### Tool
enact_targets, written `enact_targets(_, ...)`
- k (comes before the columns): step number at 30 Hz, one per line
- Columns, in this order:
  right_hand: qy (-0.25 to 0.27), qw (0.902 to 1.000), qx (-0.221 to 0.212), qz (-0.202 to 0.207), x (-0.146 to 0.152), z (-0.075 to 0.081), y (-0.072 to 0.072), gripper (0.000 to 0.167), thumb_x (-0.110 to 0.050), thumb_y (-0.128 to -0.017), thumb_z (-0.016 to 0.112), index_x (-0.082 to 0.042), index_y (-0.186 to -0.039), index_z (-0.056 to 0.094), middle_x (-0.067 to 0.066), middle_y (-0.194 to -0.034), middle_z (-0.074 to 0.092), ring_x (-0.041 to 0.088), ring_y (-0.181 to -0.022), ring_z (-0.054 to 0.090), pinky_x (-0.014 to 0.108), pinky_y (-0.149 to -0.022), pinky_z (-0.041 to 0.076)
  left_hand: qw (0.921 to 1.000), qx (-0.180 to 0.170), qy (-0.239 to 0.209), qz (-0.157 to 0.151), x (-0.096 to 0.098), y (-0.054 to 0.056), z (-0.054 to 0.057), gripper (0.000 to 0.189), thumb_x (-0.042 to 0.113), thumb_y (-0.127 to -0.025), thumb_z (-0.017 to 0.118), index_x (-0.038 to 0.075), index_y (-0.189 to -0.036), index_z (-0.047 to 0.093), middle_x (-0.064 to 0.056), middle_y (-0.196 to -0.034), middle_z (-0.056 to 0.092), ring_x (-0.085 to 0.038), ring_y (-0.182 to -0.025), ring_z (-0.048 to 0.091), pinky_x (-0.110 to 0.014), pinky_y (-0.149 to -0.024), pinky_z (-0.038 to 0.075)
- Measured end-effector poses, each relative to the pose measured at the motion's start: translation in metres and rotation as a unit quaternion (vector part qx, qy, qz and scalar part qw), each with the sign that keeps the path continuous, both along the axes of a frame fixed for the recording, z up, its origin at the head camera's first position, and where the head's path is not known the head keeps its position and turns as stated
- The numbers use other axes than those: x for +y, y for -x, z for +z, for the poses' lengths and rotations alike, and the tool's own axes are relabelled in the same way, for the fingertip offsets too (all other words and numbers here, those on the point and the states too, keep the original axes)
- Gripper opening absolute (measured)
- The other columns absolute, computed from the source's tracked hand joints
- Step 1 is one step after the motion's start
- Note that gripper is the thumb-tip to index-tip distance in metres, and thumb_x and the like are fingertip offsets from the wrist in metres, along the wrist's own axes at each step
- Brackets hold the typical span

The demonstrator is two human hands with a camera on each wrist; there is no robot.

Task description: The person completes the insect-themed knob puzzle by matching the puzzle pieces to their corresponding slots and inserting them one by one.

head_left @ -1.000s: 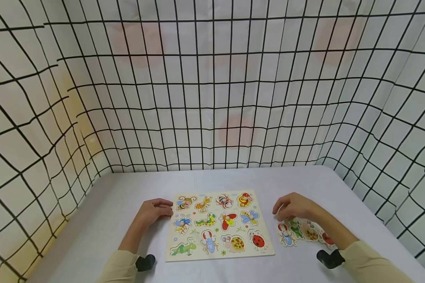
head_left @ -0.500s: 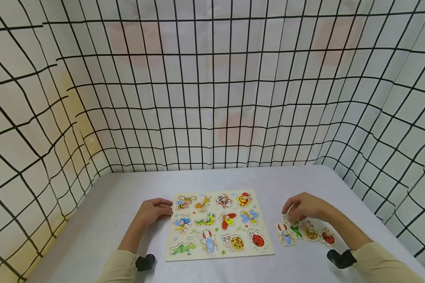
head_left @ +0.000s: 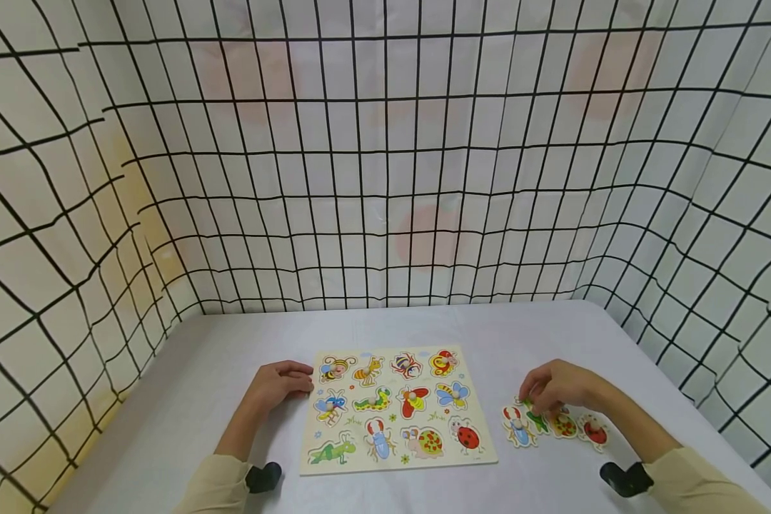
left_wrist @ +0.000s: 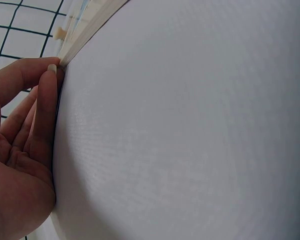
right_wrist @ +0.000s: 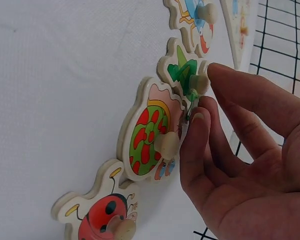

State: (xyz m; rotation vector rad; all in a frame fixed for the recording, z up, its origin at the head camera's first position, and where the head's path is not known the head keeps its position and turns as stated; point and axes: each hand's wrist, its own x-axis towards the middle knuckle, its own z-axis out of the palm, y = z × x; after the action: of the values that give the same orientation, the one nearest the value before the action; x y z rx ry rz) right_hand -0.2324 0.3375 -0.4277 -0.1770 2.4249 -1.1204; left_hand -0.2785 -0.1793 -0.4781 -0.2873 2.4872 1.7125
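Black-gridded white walls [head_left: 369,171] stand at 12 o'clock and along both sides of a white-covered counter [head_left: 360,328]. On a clock face centred on a pale puzzle board [head_left: 355,420], the left hand [head_left: 279,383] lies at 9 o'clock, relaxed, its fingertips touching the board's left edge. The right hand [head_left: 564,383] is at 3 o'clock, clear of the board, thumb and fingers bent in at the knob of a green grasshopper [right_wrist: 182,71]; whether they pinch it, I cannot tell. Around that hand lie three more loose wooden pieces: a blue beetle [head_left: 519,430] at 8 o'clock, a snail [right_wrist: 148,135] at 6, a red ladybird [head_left: 595,430] at 5. Beetle and snail touch the grasshopper on either side. The board holds three rows of four bugs; its bottom row pictures the same four. Both arms wear cream sleeves [head_left: 217,485].
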Motion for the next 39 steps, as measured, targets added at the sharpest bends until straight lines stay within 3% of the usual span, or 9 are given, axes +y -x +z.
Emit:
enact_targets(16,-0.01,0.9998,0.011,0.009,0.007,-0.011,0.001,0.023,-0.003,-0.072,0.079,-0.003,-0.095,0.075,0.002,-0.077,0.061,0.017,-0.071,0.055,0.03,-0.06,0.047,1.0,0.001,0.0,0.0,0.0,0.0,-0.001,0.026,0.011,-0.085,0.078,0.006,-0.11,0.076,-0.006,-0.097,0.077,-0.018,-0.076,0.068,-0.026,-0.071,0.055)
enact_targets(39,-0.03,0.9994,0.016,-0.002,0.001,-0.007,-0.003,0.016,-0.004,-0.072,0.078,-0.004,-0.088,0.076,0.005,-0.081,0.069,0.018,-0.069,0.057,0.03,-0.06,0.048,1.0,0.005,0.001,-0.002,0.0,-0.002,0.002,0.025,0.01,-0.085,0.078,0.006,-0.11,0.075,-0.007,-0.098,0.077,-0.018,-0.075,0.068,-0.025,-0.07,0.053)
